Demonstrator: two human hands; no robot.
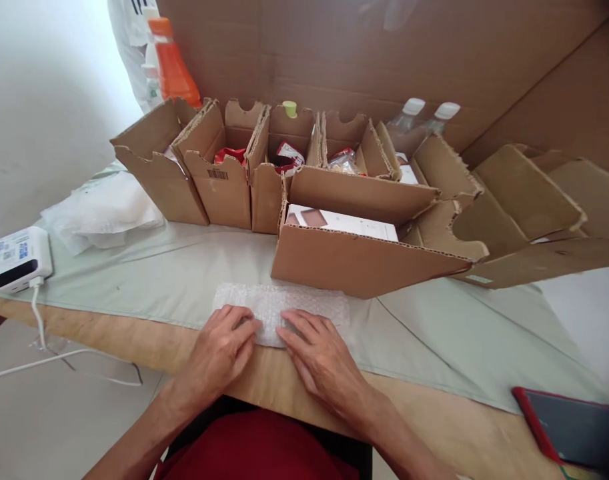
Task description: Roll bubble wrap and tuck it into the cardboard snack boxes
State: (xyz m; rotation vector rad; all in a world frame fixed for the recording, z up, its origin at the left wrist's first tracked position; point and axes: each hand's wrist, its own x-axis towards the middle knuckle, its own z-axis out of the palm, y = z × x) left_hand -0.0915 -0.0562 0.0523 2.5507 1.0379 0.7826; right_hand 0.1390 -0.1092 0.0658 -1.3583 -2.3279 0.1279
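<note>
A flat strip of clear bubble wrap [279,308] lies on the cloth close to the table's front edge. My left hand [227,340] is on its left part, fingers curled over the near edge and closed on it. A little to the right, my right hand [317,347] presses its bent fingers on the same strip and grips the near edge. A small gap of bubble wrap shows between the two hands. Whether anything is inside the wrap I cannot tell. Just behind it stands an open cardboard bin [344,260] with a white box [354,223] in it.
Several cardboard bins [224,193] with packets stand in a row behind. At left are crumpled plastic wrap [109,210], a white device [24,257] and its cable [40,317]. An orange bottle [174,67] rises behind the bins. A red-cased phone [574,427] lies front right.
</note>
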